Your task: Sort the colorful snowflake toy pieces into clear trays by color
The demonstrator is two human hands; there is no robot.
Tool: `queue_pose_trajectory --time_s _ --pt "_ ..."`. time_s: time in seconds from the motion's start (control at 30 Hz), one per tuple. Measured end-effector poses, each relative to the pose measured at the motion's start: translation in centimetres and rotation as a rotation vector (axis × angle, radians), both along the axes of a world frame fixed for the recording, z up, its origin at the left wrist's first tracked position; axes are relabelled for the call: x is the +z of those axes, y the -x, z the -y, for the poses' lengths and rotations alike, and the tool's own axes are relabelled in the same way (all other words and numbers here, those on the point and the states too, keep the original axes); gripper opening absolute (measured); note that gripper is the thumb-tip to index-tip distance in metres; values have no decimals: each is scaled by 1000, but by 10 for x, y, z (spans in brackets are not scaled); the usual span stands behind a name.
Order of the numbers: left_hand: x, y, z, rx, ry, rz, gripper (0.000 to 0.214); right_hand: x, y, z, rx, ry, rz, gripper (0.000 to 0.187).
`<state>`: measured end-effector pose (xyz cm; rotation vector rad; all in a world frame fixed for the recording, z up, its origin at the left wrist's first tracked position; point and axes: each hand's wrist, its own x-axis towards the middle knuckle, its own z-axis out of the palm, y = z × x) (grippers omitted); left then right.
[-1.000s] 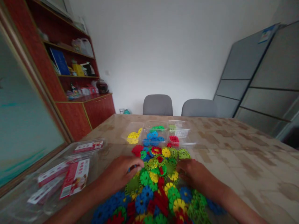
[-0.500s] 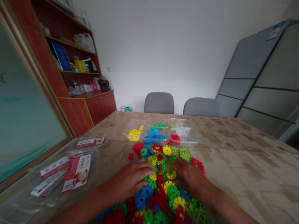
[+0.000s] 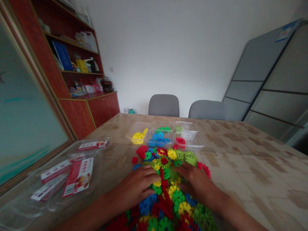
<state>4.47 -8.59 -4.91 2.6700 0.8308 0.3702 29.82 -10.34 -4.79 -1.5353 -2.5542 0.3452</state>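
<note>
A colourful pile of plastic snap-together pieces, flower-shaped discs and square tiles, lies in front of me. My left hand rests on the pile's left side, its thumb apart from the loosely bent fingers. On the right side, my right hand reaches in with its thumb and fingers apart, beside a light green piece. No piece shows in either grasp, though some fingertips are blurred. Between the hands lie red strips and a green disc. A yellow disc lies nearer to me.
Clear plastic boxes behind the pile hold yellow discs, blue discs, green discs and red tiles. Clear lids with red-and-white labels lie at left. Two grey chairs stand beyond the table.
My left hand has shifted slightly right over the pile. A red strip between the hands shows differently, and the green disc there is more exposed. My right hand has barely moved.
</note>
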Motion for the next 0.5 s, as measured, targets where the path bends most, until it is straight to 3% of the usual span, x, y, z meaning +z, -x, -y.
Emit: queue_pose_trajectory --time_s 0.1,0.27,0.5 --pt "-1 0 0 -5 -12 -11 35 -3 0 -1 15 -23 -34 42" --pt "-9 5 -4 -30 -42 16 47 -8 1 -2 24 -36 -45 44" --pt "-3 2 -3 -55 -42 39 29 -6 1 -2 23 -28 -61 56"
